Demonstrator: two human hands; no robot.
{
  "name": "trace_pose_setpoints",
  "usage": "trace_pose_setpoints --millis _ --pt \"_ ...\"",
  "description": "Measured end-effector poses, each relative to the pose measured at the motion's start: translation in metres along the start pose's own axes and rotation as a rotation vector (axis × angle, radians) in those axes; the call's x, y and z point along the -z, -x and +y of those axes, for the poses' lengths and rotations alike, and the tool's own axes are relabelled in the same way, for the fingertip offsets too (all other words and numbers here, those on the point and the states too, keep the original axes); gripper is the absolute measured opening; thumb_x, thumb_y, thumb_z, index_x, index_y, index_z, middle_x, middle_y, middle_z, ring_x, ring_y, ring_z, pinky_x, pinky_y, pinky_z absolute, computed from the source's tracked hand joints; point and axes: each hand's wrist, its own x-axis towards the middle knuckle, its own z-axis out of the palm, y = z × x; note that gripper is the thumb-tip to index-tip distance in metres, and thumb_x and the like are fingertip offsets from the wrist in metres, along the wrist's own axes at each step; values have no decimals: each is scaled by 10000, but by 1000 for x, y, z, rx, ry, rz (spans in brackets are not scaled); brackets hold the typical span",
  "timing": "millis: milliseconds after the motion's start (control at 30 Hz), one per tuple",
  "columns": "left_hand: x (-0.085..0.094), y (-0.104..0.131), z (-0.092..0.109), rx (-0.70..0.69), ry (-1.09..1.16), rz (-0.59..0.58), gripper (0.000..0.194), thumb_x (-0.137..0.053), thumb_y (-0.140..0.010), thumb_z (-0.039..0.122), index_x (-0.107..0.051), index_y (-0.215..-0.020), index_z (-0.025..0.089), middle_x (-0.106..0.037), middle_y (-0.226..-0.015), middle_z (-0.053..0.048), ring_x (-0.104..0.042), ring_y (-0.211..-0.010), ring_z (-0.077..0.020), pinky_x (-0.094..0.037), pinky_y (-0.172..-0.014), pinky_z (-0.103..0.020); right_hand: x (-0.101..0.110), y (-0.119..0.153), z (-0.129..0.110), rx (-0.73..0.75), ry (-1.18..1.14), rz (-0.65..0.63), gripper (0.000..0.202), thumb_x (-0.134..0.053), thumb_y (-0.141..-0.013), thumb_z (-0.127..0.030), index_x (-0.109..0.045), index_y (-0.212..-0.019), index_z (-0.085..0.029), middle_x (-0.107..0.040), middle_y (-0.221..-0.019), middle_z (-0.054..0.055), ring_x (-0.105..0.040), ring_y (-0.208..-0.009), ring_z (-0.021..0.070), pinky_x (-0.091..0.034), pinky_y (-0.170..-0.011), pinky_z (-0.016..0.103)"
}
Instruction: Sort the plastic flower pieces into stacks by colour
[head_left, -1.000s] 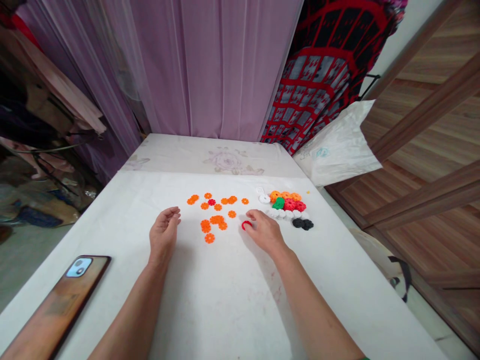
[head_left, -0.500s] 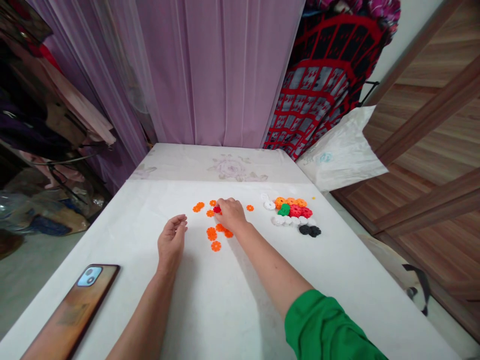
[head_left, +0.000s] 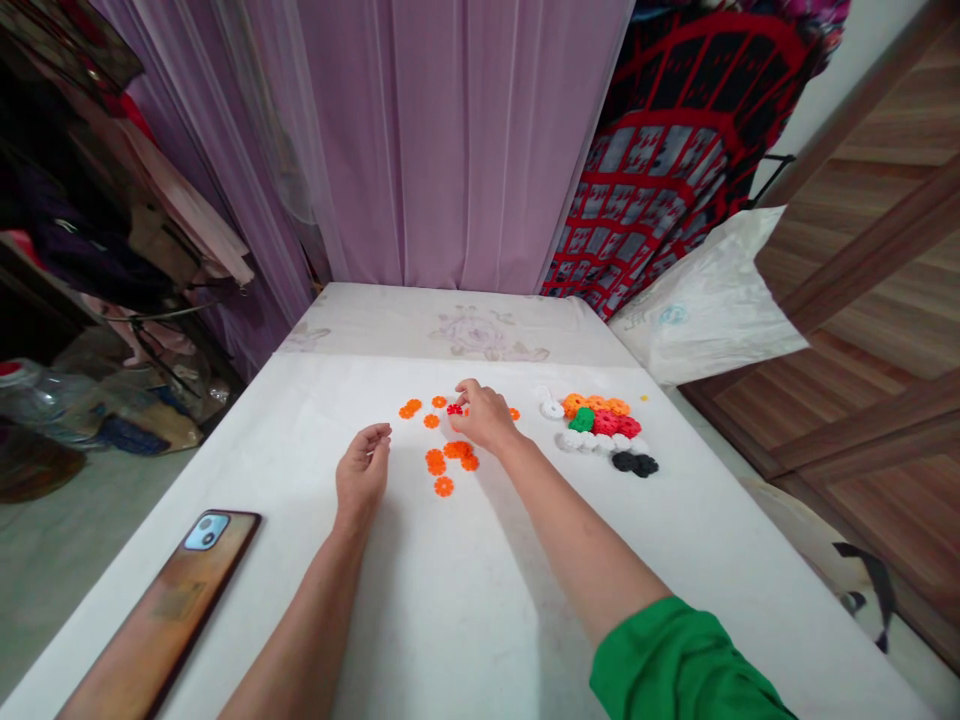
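My right hand (head_left: 487,415) hovers at the loose pieces, thumb and index finger apart around a small red flower-shaped piece (head_left: 454,409). That piece shows between the fingertips; whether they touch it I cannot tell. Several flat orange flower-shaped pieces lie scattered around it, such as a near one (head_left: 444,486), a pair at left (head_left: 410,408) and a small cluster (head_left: 459,450). One is partly covered by my right hand. My left hand (head_left: 363,465) rests to the left of them, fingers loosely curled with a gap to the thumb, holding nothing visible.
On the white-covered table (head_left: 435,620), grouped pieces lie at right: orange (head_left: 596,404), green (head_left: 582,420), red (head_left: 616,424), white (head_left: 596,441) and black (head_left: 635,463). A phone (head_left: 161,610) lies at front left. A white plastic bag (head_left: 697,305) hangs past the right edge.
The view has shifted, so everything sits a little further right. My right thumb and index finger have parted, and the red piece now shows more fully. My left hand keeps its pose.
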Motion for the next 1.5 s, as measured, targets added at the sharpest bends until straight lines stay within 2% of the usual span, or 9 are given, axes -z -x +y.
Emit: trace_pose_setpoints --millis 167,267,367,500,767,933,1067,1233,1500 --pt "-1 0 -2 -10 -30 -8 292 -627 -744 410 -680 -959 221 -726 -1006 -67 -662 -897 -193 -524 -852 -350 18 45 50 -87 -258 146 394 -638 -740 -244 -512 -1113 -239 -700 -1010 11 -646 -948 174 -480 -841 322" --pt "-1 0 0 -10 -43 -8 276 -620 -743 398 -681 -947 224 -731 -1002 -63 -667 -897 -196 -520 -862 -356 19 74 80 -144 -364 241 401 -628 -727 -286 -506 -1106 -236 -686 -991 23 -651 -850 167 -502 -771 321" --pt "0 0 2 -19 -56 -3 266 -614 -740 378 -681 -950 228 -731 -998 -57 -667 -893 -188 -521 -851 -340 16 90 94 -183 -400 253 419 -648 -706 -321 -507 -1091 -232 -684 -961 30 -647 -823 175 -505 -762 332" --pt "-5 -4 4 -20 -71 14 253 -612 -724 344 -681 -939 231 -734 -986 -50 -665 -862 -181 -517 -853 -336 15 96 90 -157 -340 187 426 -644 -702 -260 -518 -1108 -232 -684 -964 18 -649 -823 162 -496 -807 331" --pt "-33 -11 7 -39 -75 -34 259 -542 -765 333 -654 -962 206 -739 -978 -48 -680 -884 -180 -526 -886 -347 9 99 80 -85 -151 117 383 -617 -766 -241 -547 -1143 -254 -687 -998 -3 -649 -880 160 -475 -818 303" --pt "-31 -6 6 -77 -78 -45 279 -533 -781 363 -653 -977 205 -741 -998 -55 -685 -911 -187 -531 -884 -350 1 101 83 -36 -140 156 416 -588 -779 -225 -547 -1192 -248 -681 -1042 10 -644 -860 152 -478 -827 295" --pt "-29 -3 9 -75 -100 -55 287 -537 -768 367 -652 -969 197 -740 -979 -59 -685 -884 -187 -532 -876 -351 -1 103 83 -47 -128 167 489 -608 -760 -210 -546 -1244 -240 -675 -1122 31 -642 -961 171 -476 -872 302" --pt "-28 -1 12 -88 -141 -60 284 -528 -774 363 -655 -971 202 -739 -964 -51 -685 -884 -188 -530 -882 -352 2 108 79 -62 -106 133 470 -610 -801 -223 -557 -1267 -244 -708 -1139 28 -617 -1066 200 -451 -931 314" --pt "-29 -1 10 -120 -150 -69 268 -526 -779 365 -651 -960 212 -740 -961 -46 -687 -883 -187 -539 -875 -349 8 105 77 -112 -88 143 509 -639 -788 -254 -553 -1289 -268 -721 -1146 -5 -625 -1036 189 -463 -897 306"
